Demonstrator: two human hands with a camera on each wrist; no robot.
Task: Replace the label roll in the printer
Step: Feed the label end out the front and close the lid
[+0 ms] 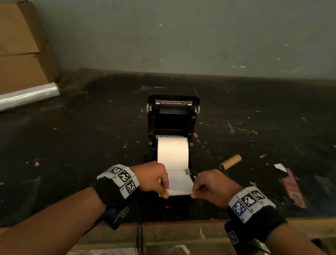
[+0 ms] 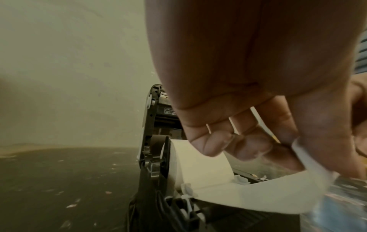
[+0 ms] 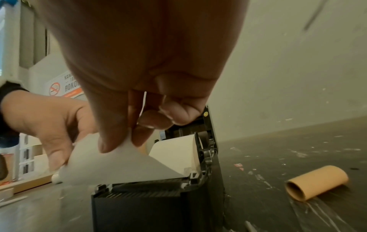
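Both hands (image 1: 180, 183) pinch the label strip (image 1: 180, 182) from the roll (image 1: 173, 150) inside the open printer (image 1: 172, 115).

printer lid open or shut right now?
Open. The printer lid stands tipped back, the white label roll sits exposed in the bay, and both hands pull its free end forward.

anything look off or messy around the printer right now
Nothing looks wrong with the loading: the label roll sits straight in the open printer, its free end pinched by the left hand and right hand. The odd bits: an empty cardboard core lying loose, and paper scraps littering the table.
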